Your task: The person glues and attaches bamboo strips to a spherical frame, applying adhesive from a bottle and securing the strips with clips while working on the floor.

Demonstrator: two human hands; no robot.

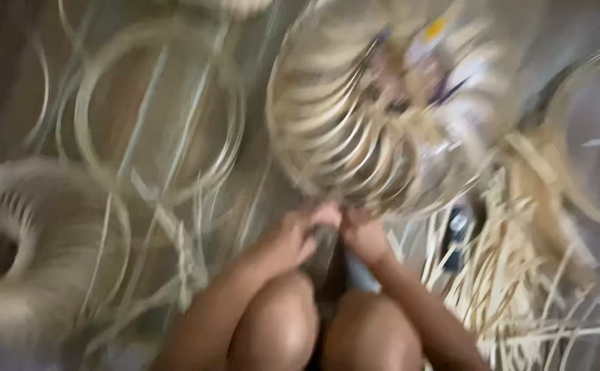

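The picture is heavily blurred. My left hand [293, 237] and my right hand [363, 235] meet just above my knees [324, 330], both closed on the lower edge of a round, pale cane frame [345, 130] made of many curved ribs. A dark narrow object [327, 264] sits between the hands; what it is cannot be made out. The frame tilts away from me and fills the upper middle of the view.
Thin cane hoops [156, 110] lie on the floor at upper left. A woven pale round piece with a hole [11, 247] sits at far left. Loose cane strips [520, 288] pile up at right. Another hoop [589, 124] curves at far right.
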